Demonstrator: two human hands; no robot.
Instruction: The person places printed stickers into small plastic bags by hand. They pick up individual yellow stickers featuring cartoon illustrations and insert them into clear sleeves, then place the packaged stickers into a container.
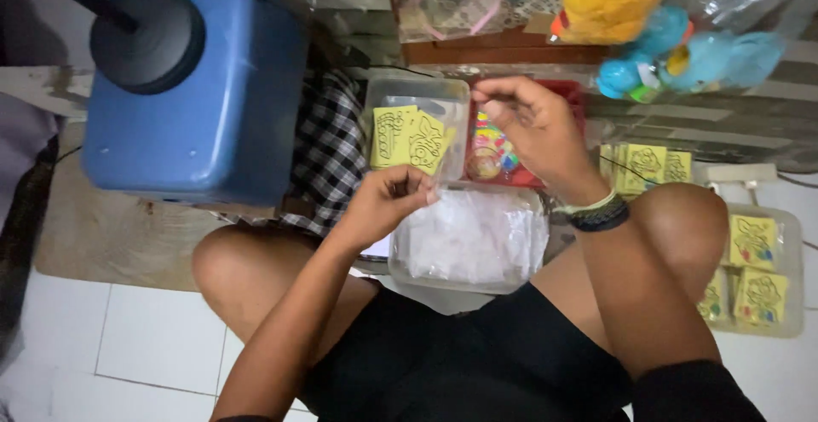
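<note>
Glossy blue plastic drum [200, 89], clear plastic tub [469, 239]

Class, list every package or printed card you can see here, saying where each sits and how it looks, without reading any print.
Clear plastic tub ahead of the hands, holding yellow picture cards.
Clear tub of white plastic bags between the knees.
Flat tray beside the right knee, with yellow cards.
Clear bags of bright toys along the top.

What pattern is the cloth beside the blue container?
Black-and-white check on the cloth, seen in the head view.
</note>
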